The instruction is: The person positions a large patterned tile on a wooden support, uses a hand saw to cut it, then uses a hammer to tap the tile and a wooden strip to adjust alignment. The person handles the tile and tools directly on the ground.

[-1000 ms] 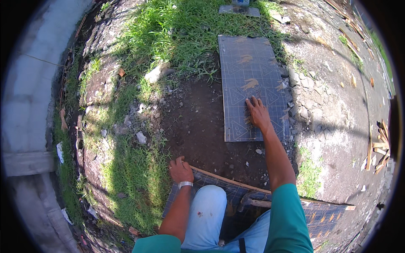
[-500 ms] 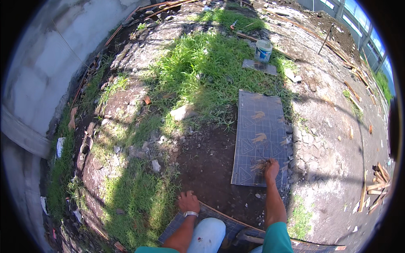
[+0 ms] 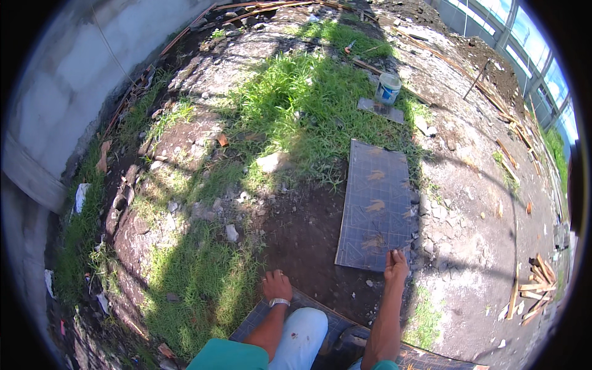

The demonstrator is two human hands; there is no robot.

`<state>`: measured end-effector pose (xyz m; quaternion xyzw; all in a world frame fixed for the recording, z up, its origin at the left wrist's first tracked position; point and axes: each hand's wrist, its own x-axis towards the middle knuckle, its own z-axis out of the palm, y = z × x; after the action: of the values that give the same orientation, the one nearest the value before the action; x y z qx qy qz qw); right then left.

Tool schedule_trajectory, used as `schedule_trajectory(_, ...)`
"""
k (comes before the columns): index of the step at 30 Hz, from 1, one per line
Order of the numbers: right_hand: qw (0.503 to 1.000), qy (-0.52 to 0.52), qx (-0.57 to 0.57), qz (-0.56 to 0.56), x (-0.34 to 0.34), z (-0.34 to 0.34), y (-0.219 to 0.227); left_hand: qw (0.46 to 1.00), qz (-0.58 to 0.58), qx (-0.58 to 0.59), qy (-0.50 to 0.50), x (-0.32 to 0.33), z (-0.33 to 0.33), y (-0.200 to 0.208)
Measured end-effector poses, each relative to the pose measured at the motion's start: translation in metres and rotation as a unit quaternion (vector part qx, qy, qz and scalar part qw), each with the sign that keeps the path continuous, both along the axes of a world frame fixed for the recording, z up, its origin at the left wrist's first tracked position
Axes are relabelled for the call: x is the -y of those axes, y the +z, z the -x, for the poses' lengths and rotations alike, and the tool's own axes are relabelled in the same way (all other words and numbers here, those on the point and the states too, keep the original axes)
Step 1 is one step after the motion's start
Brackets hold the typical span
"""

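My right hand (image 3: 396, 266) is at the near right corner of a dark sheet of board (image 3: 376, 206), which lies on the ground with printed lines and tan marks. Its fingers are pinched together; what they hold, if anything, is too small to make out. Thin dark bits, like nails or wire, (image 3: 374, 241) lie on the board just beyond the hand. My left hand (image 3: 276, 286) rests with fingers spread at the edge of a second dark board (image 3: 253, 325) under my knees, holding nothing. A silver watch is on that wrist.
A whitish bucket (image 3: 388, 89) stands on a small flat piece (image 3: 380, 110) beyond the board. Grass (image 3: 203, 302) and a pale stone (image 3: 232, 232) lie to the left. Wood scraps (image 3: 538, 287) are piled at right, and a concrete wall (image 3: 55, 80) rises at far left.
My right hand has drawn back toward me, from the thin bits to the board's near right corner. The left hand stays about where it was, and the view has shifted slightly.
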<state>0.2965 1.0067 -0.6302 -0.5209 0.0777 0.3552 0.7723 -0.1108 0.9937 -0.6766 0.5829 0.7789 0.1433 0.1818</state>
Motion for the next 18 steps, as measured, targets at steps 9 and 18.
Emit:
schedule_trajectory(9, 0.986, 0.095, -0.119, -0.062, 0.152, 0.183, 0.105, 0.914, -0.106, 0.392, 0.025, 0.032, -0.014, 0.062)
schedule_trajectory(18, 0.892, 0.225, 0.377, 0.105, 0.24, 0.281, 0.174, 0.314, 0.247, 0.911, 0.098, 0.17, -0.07, 0.159)
